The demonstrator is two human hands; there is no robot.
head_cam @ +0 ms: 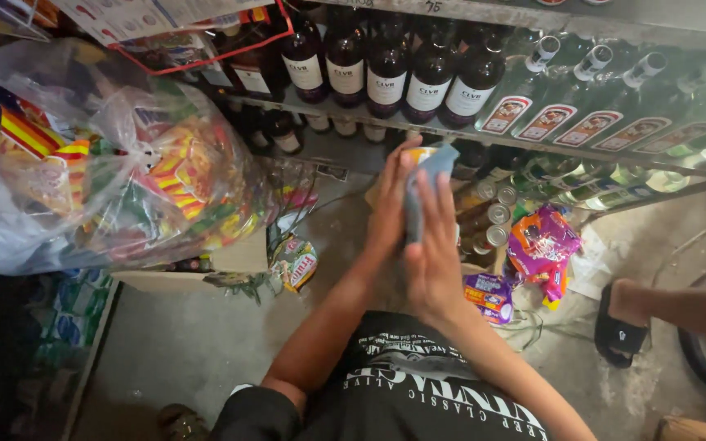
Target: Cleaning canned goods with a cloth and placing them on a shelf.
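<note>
Two hands press a pale blue cloth (pixel 426 184) flat between the palms, left hand (pixel 390 204) behind it, right hand (pixel 435 245) over it, which keeps it folded and upright. It looks soft and creased, held before a shelf (pixel 418 131) of dark glass bottles (pixel 386 69), bagged snack packets (pixel 108 163) hanging alongside.

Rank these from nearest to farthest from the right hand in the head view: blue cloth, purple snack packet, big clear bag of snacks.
1. blue cloth, pressed between the right hand and left hand.
2. purple snack packet, just right, on the floor.
3. big clear bag of snacks, far left.
</note>
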